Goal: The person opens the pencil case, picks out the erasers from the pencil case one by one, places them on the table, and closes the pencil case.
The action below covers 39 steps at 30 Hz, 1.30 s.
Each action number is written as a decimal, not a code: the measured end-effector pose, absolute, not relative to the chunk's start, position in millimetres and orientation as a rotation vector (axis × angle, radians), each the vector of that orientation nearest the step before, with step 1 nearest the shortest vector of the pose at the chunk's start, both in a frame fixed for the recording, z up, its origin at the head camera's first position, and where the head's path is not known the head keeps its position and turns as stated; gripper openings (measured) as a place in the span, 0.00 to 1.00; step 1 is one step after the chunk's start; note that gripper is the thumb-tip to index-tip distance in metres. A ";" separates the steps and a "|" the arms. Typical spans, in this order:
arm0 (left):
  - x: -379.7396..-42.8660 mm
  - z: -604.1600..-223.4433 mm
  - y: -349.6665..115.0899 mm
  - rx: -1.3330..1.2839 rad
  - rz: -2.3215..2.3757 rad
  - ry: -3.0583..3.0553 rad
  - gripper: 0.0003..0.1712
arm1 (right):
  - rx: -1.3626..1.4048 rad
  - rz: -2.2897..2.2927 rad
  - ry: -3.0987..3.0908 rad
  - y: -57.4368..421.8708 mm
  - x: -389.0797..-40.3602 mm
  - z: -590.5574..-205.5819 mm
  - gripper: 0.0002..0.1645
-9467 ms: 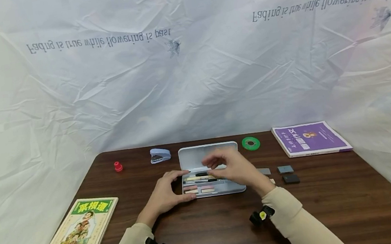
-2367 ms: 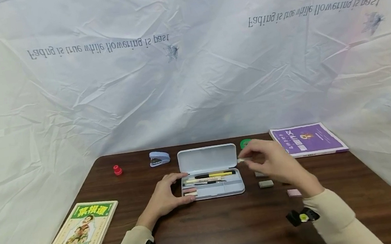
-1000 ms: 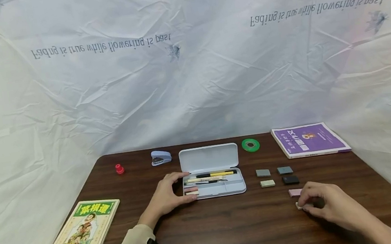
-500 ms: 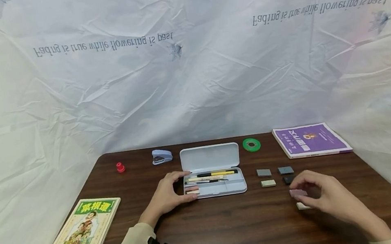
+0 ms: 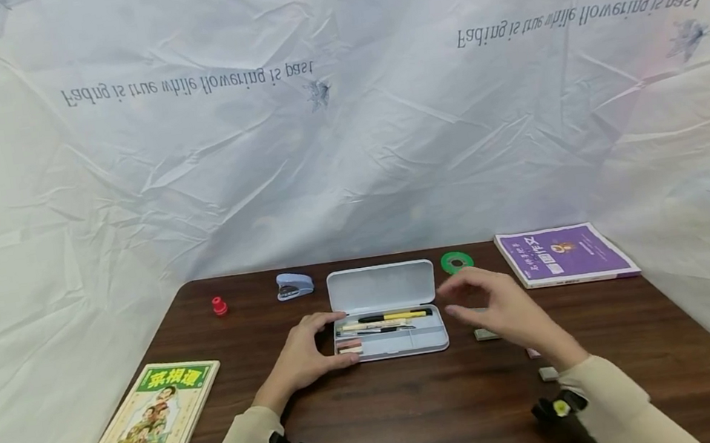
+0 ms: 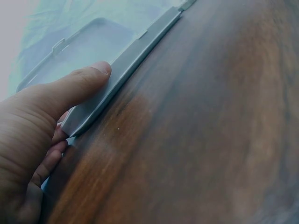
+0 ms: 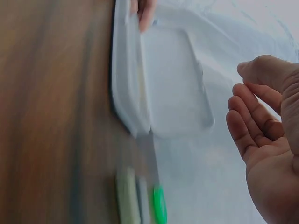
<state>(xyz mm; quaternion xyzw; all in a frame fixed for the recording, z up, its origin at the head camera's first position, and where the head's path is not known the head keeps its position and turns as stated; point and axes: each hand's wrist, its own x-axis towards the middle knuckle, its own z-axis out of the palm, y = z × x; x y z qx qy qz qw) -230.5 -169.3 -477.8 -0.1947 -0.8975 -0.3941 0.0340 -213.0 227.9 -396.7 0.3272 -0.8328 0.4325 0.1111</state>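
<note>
A pale blue pencil case point(image 5: 430, 339) lies with its lid point(image 5: 380, 287) raised. Pens, one of them yellow and black point(image 5: 401, 315), fill its back section; small pink and white eraser-like blocks point(image 5: 350, 346) sit front left, and the front right compartments are bare. My left hand point(image 5: 302, 356) grips the case's left end, thumb on the front wall point(image 6: 124, 70), fingers around the far side. My right hand point(image 5: 501, 307) hovers right of the case, fingers bent loosely, holding nothing. Under or beside it lie a light green block point(image 5: 486, 334), a pink block point(image 5: 533, 353) and a white block point(image 5: 548, 374).
A blue stapler point(image 5: 294, 286), a red cone-like piece point(image 5: 219, 306) and a green ring-shaped roll point(image 5: 457, 262) stand along the back. A purple book point(image 5: 568, 254) lies back right, a green and cream booklet point(image 5: 138, 441) front left. My right hand hides the darker blocks.
A pink and white pair has left the case's front middle compartment. My right hand set the white block down, touched the pink one, then moved left toward the case, bare. My left hand stayed put.
</note>
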 end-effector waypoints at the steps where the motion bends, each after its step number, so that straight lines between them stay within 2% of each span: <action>1: -230.5 -478.1 -169.5 -0.602 -1.213 -2.757 0.46 | 0.976 1.307 -2.436 219.1 -216.8 -395.1 0.17; 11: -233.5 -478.7 -173.1 -0.659 -1.206 -2.737 0.46 | 1.160 1.489 -2.366 140.8 -242.9 -392.4 0.15; 20: -234.1 -478.7 -176.4 -0.671 -1.180 -2.722 0.46 | 1.244 1.517 -2.533 86.8 -250.4 -413.5 0.13; 29: -235.9 -479.9 -172.1 -0.751 -1.148 -2.653 0.44 | 1.372 1.318 -2.611 67.9 -252.6 -433.3 0.08; 39: -237.1 -480.8 -173.4 -0.750 -1.161 -2.663 0.44 | 1.403 1.072 -2.636 60.9 -248.9 -433.1 0.06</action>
